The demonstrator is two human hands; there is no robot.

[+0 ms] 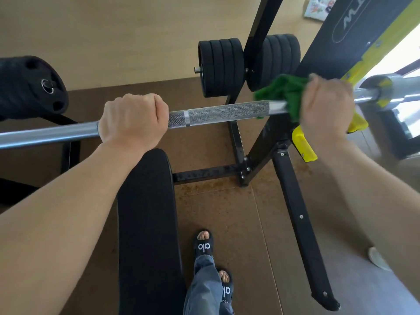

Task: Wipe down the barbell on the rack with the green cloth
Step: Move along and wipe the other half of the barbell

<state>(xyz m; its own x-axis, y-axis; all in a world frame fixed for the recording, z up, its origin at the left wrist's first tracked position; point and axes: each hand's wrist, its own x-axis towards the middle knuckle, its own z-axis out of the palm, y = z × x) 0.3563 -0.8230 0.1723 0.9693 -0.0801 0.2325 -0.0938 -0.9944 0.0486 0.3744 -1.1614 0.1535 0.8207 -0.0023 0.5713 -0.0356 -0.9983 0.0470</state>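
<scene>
Left hand [133, 119] fisted overhand around barbell [218, 113], arm extended. Right hand [327, 108] closed overhand, pressing green cloth [281, 92] onto bar beside yellow rack hook [304, 144].

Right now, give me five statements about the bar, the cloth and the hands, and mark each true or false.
1. The right hand presses the green cloth around the bar. True.
2. The left hand holds a second cloth. False: it grips the bare bar, with no cloth under it.
3. The cloth sits on the knurled part of the bar. False: it is on the smooth part just right of the knurling.
4. Black plates hang on the rack beyond the bar. True.
5. The bench pad below the bar is yellow. False: it is black.
</scene>
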